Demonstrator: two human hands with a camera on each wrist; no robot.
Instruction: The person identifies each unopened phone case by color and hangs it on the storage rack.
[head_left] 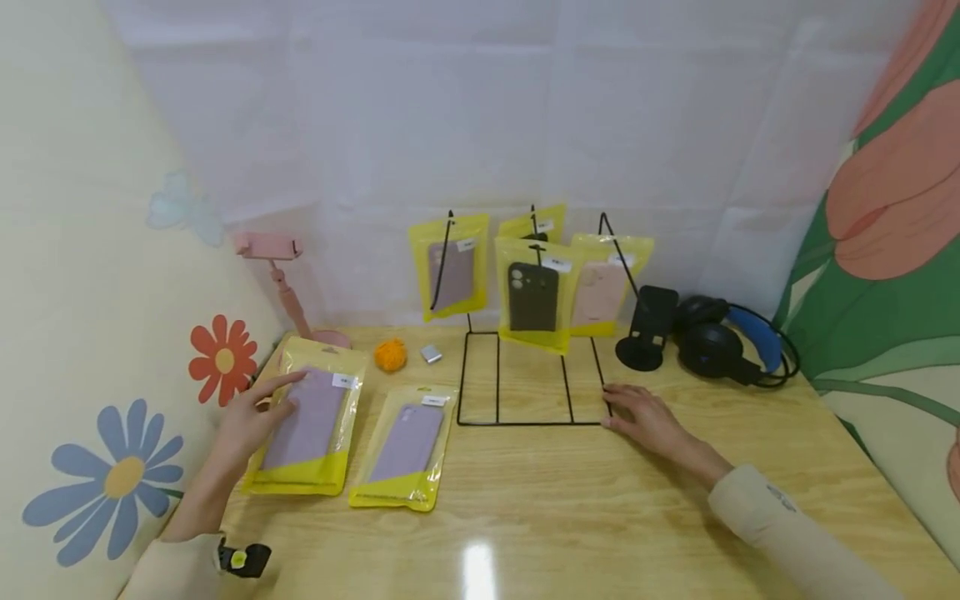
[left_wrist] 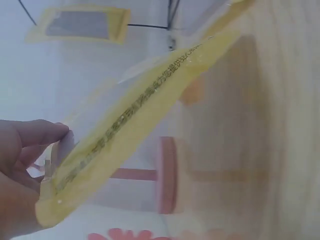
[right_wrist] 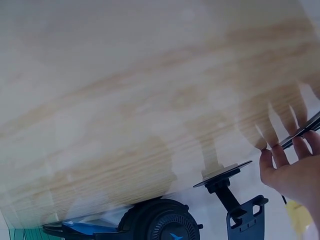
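Observation:
My left hand (head_left: 251, 421) grips a lilac phone case in a clear yellow-edged pouch (head_left: 311, 425) by its left side. In the left wrist view, this pouch (left_wrist: 125, 120) stands tilted over the table, its printed bottom strip facing the camera. A similar lilac phone case pouch (head_left: 405, 450) lies flat to its right. My right hand (head_left: 645, 417) holds the front right corner of a black wire display rack (head_left: 532, 423). Fingertips (right_wrist: 278, 150) meet the bar in the right wrist view. On the rack hang a lilac case pouch (head_left: 450, 271), black case pouches (head_left: 534, 296) and a pink case pouch (head_left: 603, 287).
A pink phone stand (head_left: 285, 292) rises at the back left. Close by are an orange yarn ball (head_left: 391, 355) and a small silver-grey block (head_left: 431, 353). Right of the rack stand a black phone holder (head_left: 651, 325) and black-and-blue headphones (head_left: 712, 346).

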